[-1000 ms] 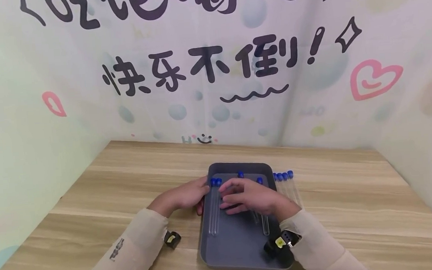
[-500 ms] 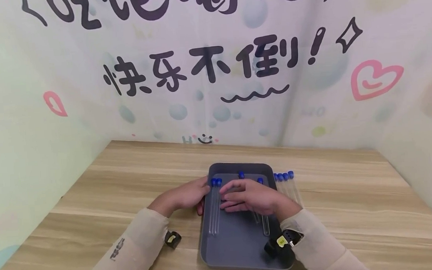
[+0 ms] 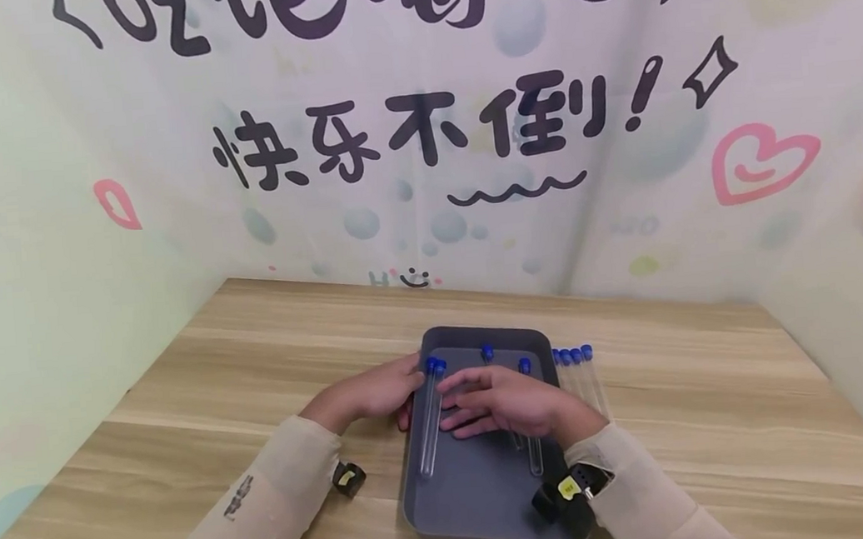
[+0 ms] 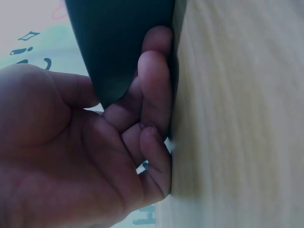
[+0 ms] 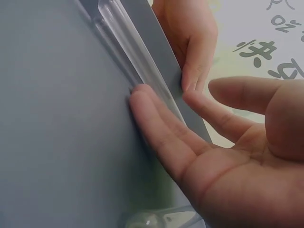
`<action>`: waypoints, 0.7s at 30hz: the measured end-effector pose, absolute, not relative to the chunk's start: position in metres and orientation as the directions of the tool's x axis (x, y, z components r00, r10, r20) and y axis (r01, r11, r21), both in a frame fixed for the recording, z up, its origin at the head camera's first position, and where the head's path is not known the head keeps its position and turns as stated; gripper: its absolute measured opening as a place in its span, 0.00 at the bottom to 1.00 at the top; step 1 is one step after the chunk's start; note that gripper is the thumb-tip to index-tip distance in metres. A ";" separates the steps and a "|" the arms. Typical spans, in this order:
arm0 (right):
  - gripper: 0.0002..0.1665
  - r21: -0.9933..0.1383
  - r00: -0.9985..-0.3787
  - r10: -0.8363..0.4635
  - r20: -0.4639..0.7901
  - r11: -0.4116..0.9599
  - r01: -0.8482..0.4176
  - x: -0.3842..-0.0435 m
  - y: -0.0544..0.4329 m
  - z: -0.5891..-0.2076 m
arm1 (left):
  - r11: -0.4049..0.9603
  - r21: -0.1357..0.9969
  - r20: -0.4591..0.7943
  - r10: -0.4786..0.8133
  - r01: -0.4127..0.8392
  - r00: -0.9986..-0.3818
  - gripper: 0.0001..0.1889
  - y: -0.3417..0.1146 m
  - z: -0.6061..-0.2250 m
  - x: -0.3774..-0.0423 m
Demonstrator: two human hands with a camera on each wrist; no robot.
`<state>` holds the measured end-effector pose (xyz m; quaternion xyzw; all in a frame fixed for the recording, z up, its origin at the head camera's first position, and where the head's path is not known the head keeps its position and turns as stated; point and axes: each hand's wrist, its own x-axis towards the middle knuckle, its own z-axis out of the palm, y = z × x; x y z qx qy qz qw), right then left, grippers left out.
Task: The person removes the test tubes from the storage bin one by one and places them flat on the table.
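Observation:
A grey tray (image 3: 485, 504) lies on the table with blue-capped glass test tubes inside. My left hand (image 3: 376, 393) grips its left wall, the thumb at the rim and the fingers (image 4: 154, 90) bent against the outside. Along that wall lie two test tubes (image 3: 430, 437), close together and partly overlapping. My right hand (image 3: 512, 402) reaches over the tray, its loosely bent fingers (image 5: 147, 107) touching these tubes from the inner side and its thumb apart. Two more tubes, one with its cap (image 3: 524, 366) showing, lie towards the right wall, partly hidden by the right hand.
Several more blue-capped test tubes (image 3: 592, 379) lie on the wooden table (image 3: 255, 332) just outside the tray's right wall, partly behind the right forearm. A printed cloth (image 3: 391, 122) hangs behind the table. Each wrist carries a small black camera (image 3: 349, 479).
The two tubes at the left wall have come together and now overlap. My right hand has sunk slightly beside them. The left hand keeps its place, and the head view has shifted a little.

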<state>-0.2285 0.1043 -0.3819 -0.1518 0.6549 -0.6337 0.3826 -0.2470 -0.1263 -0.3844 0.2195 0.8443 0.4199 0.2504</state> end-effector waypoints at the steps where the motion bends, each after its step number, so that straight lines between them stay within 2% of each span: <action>1: 0.23 -0.947 -0.656 -0.689 -0.308 0.153 0.284 -0.228 0.104 -0.382 | 0.550 0.819 -0.236 0.581 0.163 -0.779 0.22 -0.126 -0.384 -0.247; 12: 0.28 -0.944 -0.599 -0.735 -0.318 0.187 0.271 -0.226 0.107 -0.380 | 0.547 0.822 -0.240 0.584 0.158 -0.776 0.23 -0.124 -0.383 -0.245; 21: 0.29 -0.947 -0.596 -0.738 -0.317 0.213 0.240 -0.224 0.103 -0.381 | 0.554 0.817 -0.238 0.579 0.162 -0.780 0.23 -0.126 -0.381 -0.244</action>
